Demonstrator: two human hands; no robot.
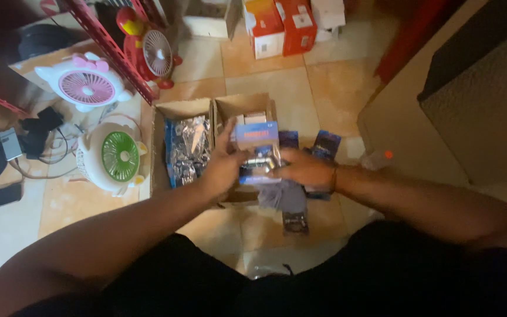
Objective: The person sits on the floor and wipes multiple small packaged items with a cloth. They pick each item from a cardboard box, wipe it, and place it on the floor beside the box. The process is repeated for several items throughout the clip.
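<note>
Left hand (221, 167) + right hand (301, 169): both grips holding blue packet (257, 154) over open cardboard box (165, 111), floor; green fan (118, 155) left.

Both hands on a small blue packet (256, 154) over open cardboard box (215, 111). Left hand (223, 165) grips its left edge, right hand (301, 170) its lower right. Foil packets (188, 149) just left of left fingers; green fan (114, 155) further left.
</note>
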